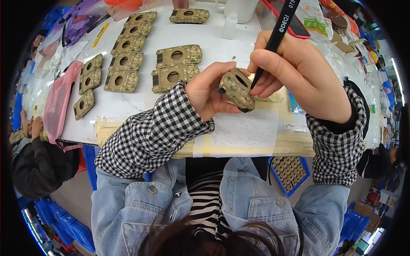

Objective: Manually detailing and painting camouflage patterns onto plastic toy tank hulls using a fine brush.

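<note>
My left hand point(204, 88) is closed round a small camouflage toy tank hull point(232, 89), which it holds tilted above the table's front edge. A dark round hole shows in the hull's top. In my right hand point(299, 70), pinched between thumb and fingers, is a slim black pointed tool point(276, 36); it looks like tweezers, though its upper end is out of view. Its tip comes close to the hull's edge by the hole; whether it touches I cannot tell. Two similar hulls point(173, 71) lie side by side just left of my hands.
More camouflage hulls stand in a column point(124, 62), in a small group point(88, 81) and singly point(189, 16). A pink mesh basket point(60, 102), yellow cutter point(100, 35), white bottle point(229, 26) and dotted paper point(243, 133) surround them. Below is a blue tray point(308, 168) of small parts. A co-worker's sleeve point(38, 166) is left.
</note>
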### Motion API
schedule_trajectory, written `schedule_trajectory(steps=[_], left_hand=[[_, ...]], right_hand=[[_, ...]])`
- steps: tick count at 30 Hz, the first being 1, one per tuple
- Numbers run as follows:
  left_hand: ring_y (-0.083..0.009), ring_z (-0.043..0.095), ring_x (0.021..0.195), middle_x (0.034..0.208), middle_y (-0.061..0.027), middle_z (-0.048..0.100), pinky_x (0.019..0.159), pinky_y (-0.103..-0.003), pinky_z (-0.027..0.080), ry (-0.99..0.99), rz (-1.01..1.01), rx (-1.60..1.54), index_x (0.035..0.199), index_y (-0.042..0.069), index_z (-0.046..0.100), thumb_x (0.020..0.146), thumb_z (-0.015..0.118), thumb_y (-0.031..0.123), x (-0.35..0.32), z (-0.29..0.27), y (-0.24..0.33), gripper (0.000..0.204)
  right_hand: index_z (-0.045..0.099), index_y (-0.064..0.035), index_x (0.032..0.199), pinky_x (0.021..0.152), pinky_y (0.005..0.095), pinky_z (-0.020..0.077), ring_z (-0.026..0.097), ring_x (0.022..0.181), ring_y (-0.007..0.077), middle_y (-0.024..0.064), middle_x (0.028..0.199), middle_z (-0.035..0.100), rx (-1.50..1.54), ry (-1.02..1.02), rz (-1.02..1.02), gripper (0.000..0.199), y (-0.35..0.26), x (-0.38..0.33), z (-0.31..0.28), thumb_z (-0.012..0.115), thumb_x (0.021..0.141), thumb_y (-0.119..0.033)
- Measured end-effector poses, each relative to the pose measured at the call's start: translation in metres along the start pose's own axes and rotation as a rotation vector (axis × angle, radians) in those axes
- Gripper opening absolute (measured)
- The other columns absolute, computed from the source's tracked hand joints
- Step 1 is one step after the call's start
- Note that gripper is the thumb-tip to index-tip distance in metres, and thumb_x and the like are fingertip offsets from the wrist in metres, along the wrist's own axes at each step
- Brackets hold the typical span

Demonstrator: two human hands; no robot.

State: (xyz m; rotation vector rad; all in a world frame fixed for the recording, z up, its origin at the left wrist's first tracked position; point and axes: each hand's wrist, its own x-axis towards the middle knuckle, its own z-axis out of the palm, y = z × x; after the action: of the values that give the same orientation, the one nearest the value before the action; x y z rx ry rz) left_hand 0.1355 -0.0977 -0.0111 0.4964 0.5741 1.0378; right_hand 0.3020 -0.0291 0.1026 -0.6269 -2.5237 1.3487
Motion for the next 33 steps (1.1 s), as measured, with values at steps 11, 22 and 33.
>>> schedule_trajectory(steps=[11,22,33], left_hand=[[-0.0264,0.063,0.088,0.114,-0.0179,0.056,0.071,-0.034,0.056,-0.027,0.085,-0.228,0.122,0.000,0.046,0.092,0.040,0.034,-0.004,0.000,0.003,0.046],[-0.0294,0.057,0.105,0.129,-0.0171,0.047,0.082,-0.037,0.054,0.053,0.179,-0.243,0.130,0.003,0.039,0.092,0.039,0.034,-0.004,0.007,0.000,0.049],[-0.0249,0.057,0.107,0.128,-0.0155,0.048,0.081,-0.038,0.054,0.097,0.177,-0.167,0.130,0.003,0.040,0.092,0.038,0.035,-0.005,0.010,0.000,0.050]], right_hand=[[0.051,0.0048,0.092,0.067,0.0251,0.0554,0.066,0.075,0.0180,0.0103,0.080,0.059,0.145,0.358,-0.083,0.025,-0.009,-0.017,0.005,0.038,0.098,-0.016],[0.061,0.0017,0.101,0.077,0.0325,0.0493,0.063,0.088,0.0281,0.0186,0.097,0.064,-0.185,0.673,-0.478,0.019,0.034,-0.043,0.054,0.059,0.087,-0.011],[0.059,0.0020,0.102,0.076,0.0324,0.0524,0.064,0.088,0.0291,0.0201,0.100,0.063,-0.238,0.602,-0.481,0.024,0.037,-0.040,0.057,0.064,0.082,-0.009]])
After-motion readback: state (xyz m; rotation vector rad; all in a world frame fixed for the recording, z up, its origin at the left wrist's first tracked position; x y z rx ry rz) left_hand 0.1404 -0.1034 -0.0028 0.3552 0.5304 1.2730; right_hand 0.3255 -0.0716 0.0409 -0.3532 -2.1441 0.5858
